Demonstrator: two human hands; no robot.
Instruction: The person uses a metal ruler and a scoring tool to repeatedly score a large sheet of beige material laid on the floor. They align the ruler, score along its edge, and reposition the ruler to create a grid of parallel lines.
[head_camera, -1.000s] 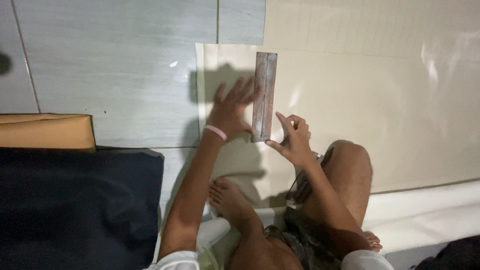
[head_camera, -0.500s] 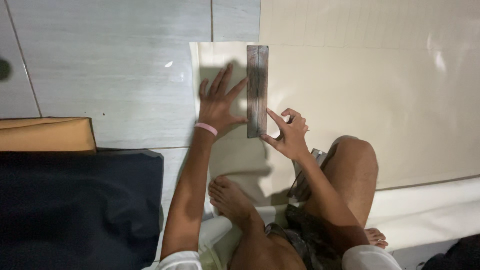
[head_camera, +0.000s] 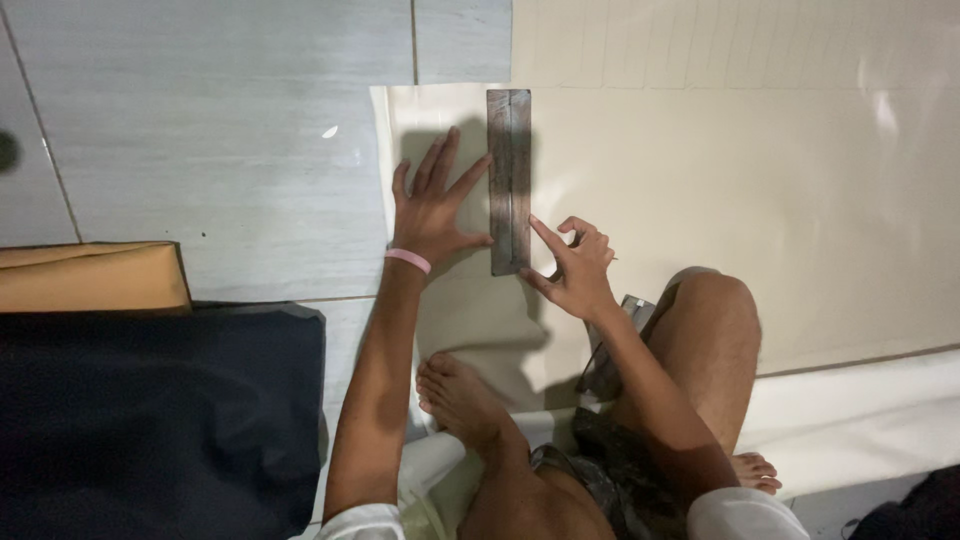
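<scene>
Fingers (head_camera: 452, 170) of the left hand (head_camera: 432, 215) are spread wide and pressed flat on the cream sheet (head_camera: 700, 200), fingertips and thumb touching the left edge of a long, dark metal bar (head_camera: 509, 180); this reads as a bracing hold that pins the bar against sliding. The right hand (head_camera: 575, 272) rests at the bar's near right corner, index finger extended along that edge, the other fingers curled narrow around what appears to be a thin marking tool, too small to identify. The bar lies flat and lengthwise away from the person, near the left border of the sheet, its straight right edge serving, by appearance, as a guide. A pink wristband (head_camera: 407, 260) circles the left wrist. The sheet is spread on the grey tiled floor (head_camera: 200, 130); faint ruled lines show on its far part. The person sits on the floor, one bare foot (head_camera: 460, 400) on the sheet and a raised knee (head_camera: 710, 320) beside the right forearm. A dark cloth (head_camera: 150, 420) and a tan box (head_camera: 90, 275) lie well apart at left.
</scene>
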